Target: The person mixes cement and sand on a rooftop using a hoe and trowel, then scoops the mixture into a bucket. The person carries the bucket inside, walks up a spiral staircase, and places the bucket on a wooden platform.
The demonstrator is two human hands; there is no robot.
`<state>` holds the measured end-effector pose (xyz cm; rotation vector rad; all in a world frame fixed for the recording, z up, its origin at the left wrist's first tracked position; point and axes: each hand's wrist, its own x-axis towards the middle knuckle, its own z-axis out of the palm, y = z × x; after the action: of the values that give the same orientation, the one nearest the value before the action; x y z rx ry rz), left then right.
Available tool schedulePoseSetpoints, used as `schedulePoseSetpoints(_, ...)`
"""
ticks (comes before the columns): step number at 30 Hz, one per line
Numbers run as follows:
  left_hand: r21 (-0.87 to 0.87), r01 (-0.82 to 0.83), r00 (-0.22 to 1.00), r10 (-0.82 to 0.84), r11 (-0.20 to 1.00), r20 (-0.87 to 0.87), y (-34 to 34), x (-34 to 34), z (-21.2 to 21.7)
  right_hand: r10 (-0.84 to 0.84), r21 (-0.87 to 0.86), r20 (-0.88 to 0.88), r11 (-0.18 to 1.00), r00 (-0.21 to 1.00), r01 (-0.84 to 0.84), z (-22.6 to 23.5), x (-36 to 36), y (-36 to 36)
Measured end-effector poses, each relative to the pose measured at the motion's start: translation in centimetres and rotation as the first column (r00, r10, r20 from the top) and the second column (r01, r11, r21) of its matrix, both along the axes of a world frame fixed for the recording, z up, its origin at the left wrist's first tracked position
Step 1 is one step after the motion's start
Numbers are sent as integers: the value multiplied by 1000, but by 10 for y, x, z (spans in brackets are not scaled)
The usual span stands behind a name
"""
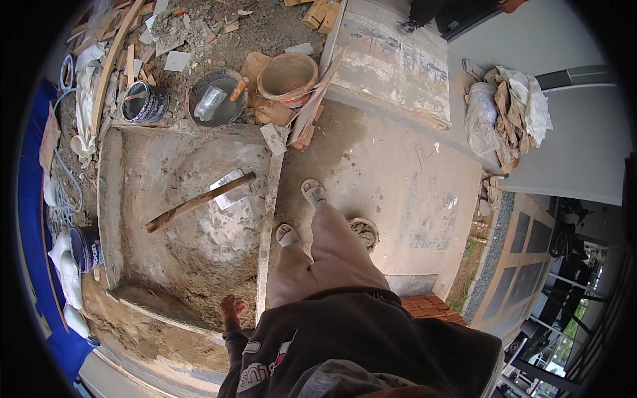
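Low in the picture, my left hand [232, 308] hangs at my side over the near right corner of a shallow mixing trough [271, 219]. Its fingers look loosely curled and apart, with nothing in them. My right hand is out of sight. Wet grey mortar [225, 245] and sandy mix cover the trough's bottom. Across it lies a tool, likely a hoe, with a wooden handle [192, 205] and a broad, shiny metal blade [229, 189]. Beside my right leg stands a small bucket [365, 232] with mortar in it.
Beyond the trough stand a dark bucket [147, 103], a round tub [198, 119] with liquid and an orange tub [312, 78]. A concrete step [391, 73] rises at the far right, with another person's foot [410, 25] above. Sacks [507, 109] and bricks [431, 308] lie right.
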<state>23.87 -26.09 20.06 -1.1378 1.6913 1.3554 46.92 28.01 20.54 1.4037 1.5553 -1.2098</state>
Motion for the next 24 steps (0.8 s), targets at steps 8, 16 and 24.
schedulePoseSetpoints(8, -11, 166, 984, -167, 986, -61, 11, -75, 37, 203, -3, 34, 979, 979, -203, -40, 30, -49)
schedulePoseSetpoints(16, -34, 398, 900, -383, 917, 207, 55, -57, 60, 227, -81, 90, 972, 970, -220, -75, 69, -52)
schedulePoseSetpoints(24, 20, 533, 804, -515, 846, 297, 127, -88, 69, 515, 8, 47, 857, 856, -516, -84, -8, 2)
